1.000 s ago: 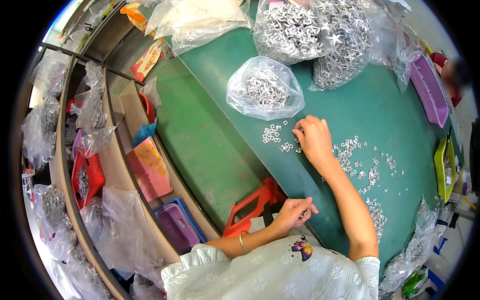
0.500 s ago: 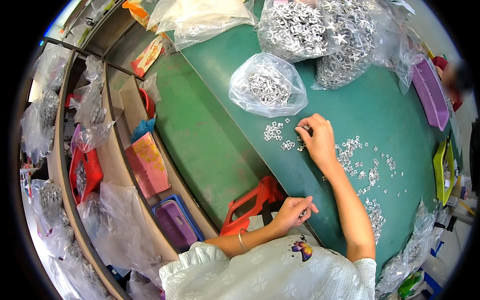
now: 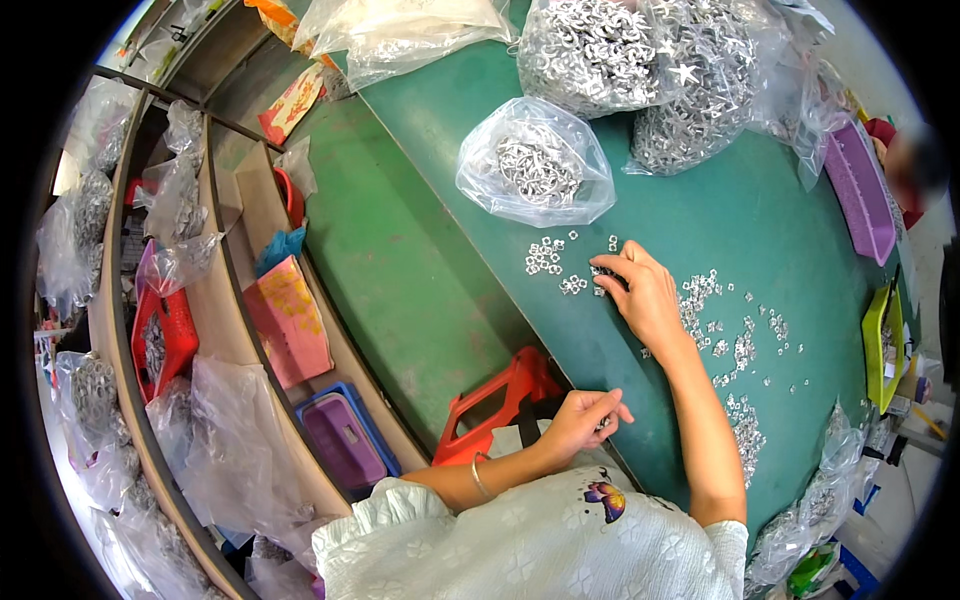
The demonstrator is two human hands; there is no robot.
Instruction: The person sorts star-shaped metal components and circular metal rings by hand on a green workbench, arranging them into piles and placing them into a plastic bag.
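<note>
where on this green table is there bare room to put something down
Bare green table lies between the small clear bag of metal pieces and the purple tray, below the big bags. Crowded: loose pieces around the right hand.

The person wears a white top (image 3: 520, 545) with a faint raised flower pattern, a frilled edge at the lower left of the frame, and a small purple and orange butterfly (image 3: 600, 497) printed on it. A thin silver bangle (image 3: 479, 477) circles the left wrist. Both forearms are bare.
</note>
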